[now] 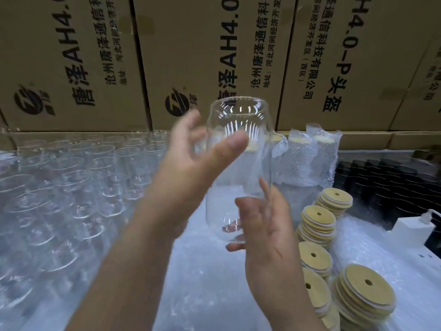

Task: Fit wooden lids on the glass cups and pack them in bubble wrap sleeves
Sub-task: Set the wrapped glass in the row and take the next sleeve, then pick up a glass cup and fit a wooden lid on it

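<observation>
I hold one clear glass cup [238, 115] upright in the air at the centre, with no lid on its open mouth. My left hand [191, 163] grips its upper body, thumb across the front and fingers behind. My right hand [269, 235] holds the base, thumb in front and a finger curled underneath. Stacks of round wooden lids [318, 218] with a small hole lie at the right, and a bigger stack [365, 285] sits nearer me. Lidded cups in bubble wrap sleeves [305, 158] stand behind the lids.
Several rows of bare glass cups [71, 187] fill the left of the table. Printed cardboard boxes [191, 56] form a wall at the back. Black items [381, 182] and a white charger [415, 230] sit at the right. Bubble wrap sheet [202, 283] covers the table.
</observation>
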